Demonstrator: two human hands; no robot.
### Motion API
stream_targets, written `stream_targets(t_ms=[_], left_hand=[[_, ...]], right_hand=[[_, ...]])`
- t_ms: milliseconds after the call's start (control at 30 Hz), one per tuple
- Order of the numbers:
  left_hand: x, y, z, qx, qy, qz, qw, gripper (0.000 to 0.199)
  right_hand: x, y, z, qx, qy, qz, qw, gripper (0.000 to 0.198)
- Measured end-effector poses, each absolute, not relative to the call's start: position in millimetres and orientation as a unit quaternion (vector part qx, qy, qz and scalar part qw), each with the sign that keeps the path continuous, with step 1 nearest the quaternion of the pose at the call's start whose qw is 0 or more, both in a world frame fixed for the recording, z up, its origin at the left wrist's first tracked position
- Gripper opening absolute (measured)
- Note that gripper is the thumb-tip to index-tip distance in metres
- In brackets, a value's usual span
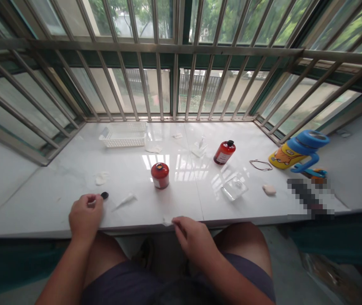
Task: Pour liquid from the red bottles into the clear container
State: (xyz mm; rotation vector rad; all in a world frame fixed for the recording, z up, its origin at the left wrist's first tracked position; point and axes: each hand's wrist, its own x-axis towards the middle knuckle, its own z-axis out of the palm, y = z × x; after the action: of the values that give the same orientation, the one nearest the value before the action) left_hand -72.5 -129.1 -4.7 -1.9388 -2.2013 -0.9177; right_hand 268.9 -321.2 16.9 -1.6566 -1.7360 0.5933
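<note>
My left hand (86,217) is closed in a pinch at the left front of the white counter. At its fingertips is a small round black cap (104,195). Near the counter's front edge, my right hand (196,239) pinches a small white tissue (167,222). Between and beyond my hands stands a red bottle (160,176) with its neck uncapped. A translucent tapered plastic piece (125,200) lies to the right of the cap. Farther right, a second red bottle (224,153) wears a black cap and a pale label.
A white perforated basket (125,141) stands at the back left. Crumpled white tissue (101,178) lies before it. Rightward are a clear plastic box (234,188), a pale pink case (269,189), a thin cord loop (261,165) and a blue-and-yellow flask (290,152). Window bars (174,84) border the back.
</note>
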Motion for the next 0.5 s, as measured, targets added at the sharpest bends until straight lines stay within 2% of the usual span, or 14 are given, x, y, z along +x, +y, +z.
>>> stream_targets(t_ms=[100,167,267,333,500], left_hand=[[-73.2,-129.3,-4.7,-0.631,-0.716,-0.298,0.031,0.028],[-73.9,-129.4,-5.0,-0.630,-0.717,-0.297,0.029,0.028],[-75.0,-129.3,-6.2,-0.627,-0.718,-0.301,0.027,0.027],[-75.6,-129.1,-7.1,-0.624,-0.718,-0.306,0.025,0.028],[-77.1,-128.5,-9.0,-0.622,-0.719,-0.310,0.022,0.030]], right_hand=[[303.6,-289.3,42.8,-0.678,-0.595,0.256,0.346,0.018],[329.9,-262.0,54.9,-0.722,-0.572,0.201,0.332,0.017],[362.0,-216.1,63.8,-0.780,-0.568,0.082,0.251,0.021],[373.5,-184.4,62.8,-0.782,-0.580,0.052,0.220,0.025],[364.0,-125.6,41.9,-0.725,-0.659,0.085,0.180,0.024]])
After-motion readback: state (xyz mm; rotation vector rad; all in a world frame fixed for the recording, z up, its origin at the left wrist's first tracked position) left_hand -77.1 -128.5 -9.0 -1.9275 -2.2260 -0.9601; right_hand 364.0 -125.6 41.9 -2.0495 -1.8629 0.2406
